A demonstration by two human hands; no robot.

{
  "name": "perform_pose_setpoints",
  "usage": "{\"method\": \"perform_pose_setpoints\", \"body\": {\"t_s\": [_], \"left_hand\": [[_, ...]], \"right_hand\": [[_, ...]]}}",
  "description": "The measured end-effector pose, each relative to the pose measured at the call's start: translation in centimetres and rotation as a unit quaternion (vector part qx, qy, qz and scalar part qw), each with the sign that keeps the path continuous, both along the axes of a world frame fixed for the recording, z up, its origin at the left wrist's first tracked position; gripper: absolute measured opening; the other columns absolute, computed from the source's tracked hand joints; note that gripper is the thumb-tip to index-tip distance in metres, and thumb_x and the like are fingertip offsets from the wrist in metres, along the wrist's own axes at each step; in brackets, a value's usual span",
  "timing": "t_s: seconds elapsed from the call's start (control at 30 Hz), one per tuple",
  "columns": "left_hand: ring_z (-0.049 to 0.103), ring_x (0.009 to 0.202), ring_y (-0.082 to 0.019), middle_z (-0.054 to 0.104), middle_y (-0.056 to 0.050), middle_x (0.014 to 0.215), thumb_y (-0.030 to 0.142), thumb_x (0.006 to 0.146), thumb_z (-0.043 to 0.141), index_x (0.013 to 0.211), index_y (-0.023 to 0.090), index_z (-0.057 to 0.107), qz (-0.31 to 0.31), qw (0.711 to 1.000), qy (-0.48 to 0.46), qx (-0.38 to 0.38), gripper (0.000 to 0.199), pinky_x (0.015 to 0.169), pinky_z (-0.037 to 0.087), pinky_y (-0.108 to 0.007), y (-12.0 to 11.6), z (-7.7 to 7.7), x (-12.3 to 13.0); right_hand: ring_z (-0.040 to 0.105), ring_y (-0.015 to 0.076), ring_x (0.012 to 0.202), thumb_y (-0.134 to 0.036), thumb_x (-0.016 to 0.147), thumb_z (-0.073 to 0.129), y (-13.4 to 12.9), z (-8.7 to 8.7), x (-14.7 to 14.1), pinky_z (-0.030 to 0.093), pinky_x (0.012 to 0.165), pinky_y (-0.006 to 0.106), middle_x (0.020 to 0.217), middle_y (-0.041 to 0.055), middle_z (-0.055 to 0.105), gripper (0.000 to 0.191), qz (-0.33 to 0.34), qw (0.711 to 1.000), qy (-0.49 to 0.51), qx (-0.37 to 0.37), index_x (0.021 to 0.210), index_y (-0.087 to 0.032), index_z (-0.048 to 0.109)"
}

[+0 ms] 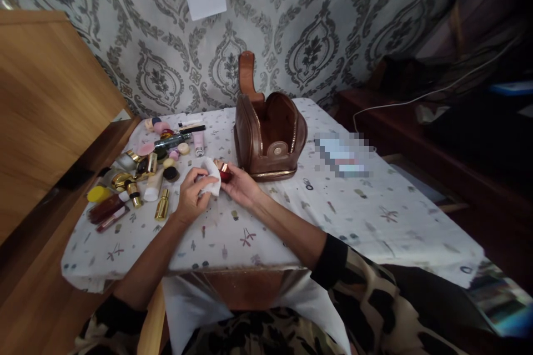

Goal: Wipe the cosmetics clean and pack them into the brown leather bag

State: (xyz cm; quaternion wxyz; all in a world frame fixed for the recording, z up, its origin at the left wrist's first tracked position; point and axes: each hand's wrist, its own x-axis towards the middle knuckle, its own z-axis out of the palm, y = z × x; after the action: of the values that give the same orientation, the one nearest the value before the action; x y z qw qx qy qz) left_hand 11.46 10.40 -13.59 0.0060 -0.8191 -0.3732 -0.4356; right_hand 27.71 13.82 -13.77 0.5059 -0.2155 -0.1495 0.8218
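Right hand [241, 186] grips red container [225, 176], tipped, long axis slanting far-left; left hand [195, 194] pinches white wipe [213, 173].

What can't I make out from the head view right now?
All in the head view:
- Red item: full shape and label; right hand and white cloth cover parts.
- Brown bag: its floor; front wall and shadow.
- Flat object right of it: pixelated.
- Cosmetics: labels too small, some overlapped.
- Far-right things: dark, blurred, edge-cut.
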Motion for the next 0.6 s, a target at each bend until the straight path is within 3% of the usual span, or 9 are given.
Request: {"method": "perform_pose_setpoints", "body": {"t_s": [0.1, 0.37, 0.6], "left_hand": [[0.057, 0.089, -0.02, 0.056, -0.007, 0.1, 0.016, 0.085, 0.051, 0.108, 0.018, 0.071, 0.014, 1.0, -0.012, -0.001, 0.03, 0.078, 0.05, -0.035, -0.07, 0.49, -0.05], [0.056, 0.09, -0.019, 0.055, -0.008, 0.102, 0.016, 0.086, 0.052, 0.12, 0.018, 0.069, 0.001, 1.0, -0.008, 0.027, 0.037, 0.075, 0.048, -0.032, -0.09, 0.22, 0.15], [0.056, 0.092, -0.02, 0.057, -0.009, 0.105, 0.018, 0.086, 0.052, 0.122, 0.021, 0.069, 0.033, 0.998, 0.035, 0.05, 0.04, 0.075, 0.048, -0.032, -0.37, -0.13, 0.4]], "right_hand": [[0.065, 0.014, 0.077, -0.023, 0.087, 0.068, -0.26, -0.06, 0.07, 0.058, 0.07, 0.026, 0.083, 0.0023, 0.073, 0.008, 0.009, 0.999, -0.018, 0.03, 0.088, -0.016, 0.071], [0.06, 0.0114, 0.061, -0.044, 0.081, 0.074, -0.4, 0.11, 0.31, 0.053, 0.055, 0.022, 0.067, -0.0013, 0.066, 0.028, 0.031, 0.996, -0.081, 0.024, 0.088, -0.017, 0.071], [0.057, 0.0096, 0.063, -0.037, 0.072, 0.082, -0.39, -0.28, -0.04, 0.049, 0.062, 0.022, 0.068, -0.0036, 0.065, 0.026, 0.01, 0.998, -0.049, 0.042, 0.082, -0.016, 0.07]]}}
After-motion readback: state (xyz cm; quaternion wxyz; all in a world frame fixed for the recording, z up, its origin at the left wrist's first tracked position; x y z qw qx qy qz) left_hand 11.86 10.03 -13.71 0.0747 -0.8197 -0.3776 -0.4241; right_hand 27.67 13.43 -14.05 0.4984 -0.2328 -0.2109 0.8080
